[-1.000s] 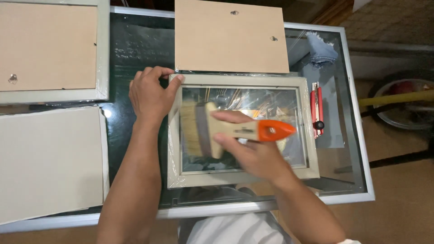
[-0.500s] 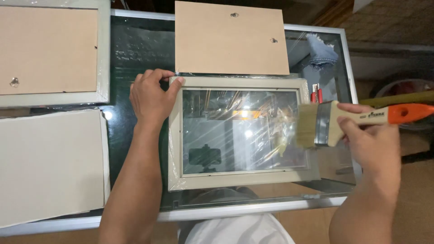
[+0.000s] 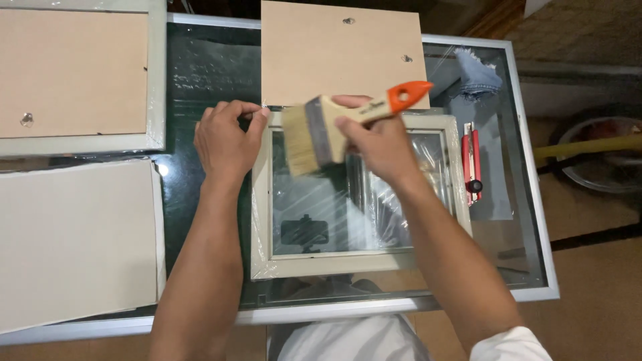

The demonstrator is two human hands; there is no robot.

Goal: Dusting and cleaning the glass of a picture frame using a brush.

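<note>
1. On the glass-topped desk (image 3: 200,73), flat and central: a pale picture frame (image 3: 261,227), film-wrapped and glass up, so the whole pane is reachable from above.
2. Around it: a brown backing board (image 3: 341,50) just beyond its top edge, another backed frame (image 3: 73,73) far left, a grey card sheet (image 3: 73,241) below that, all laid aside.
3. Left hand (image 3: 224,144) presses the frame's top-left corner, fingers curled on the edge, likely pinning it.
4. Right hand (image 3: 381,144) has fingers closed round a wide flat brush (image 3: 334,130), bristles angled down over the glass.
5. Red cutter (image 3: 471,160) lies beside the frame's right edge.
</note>
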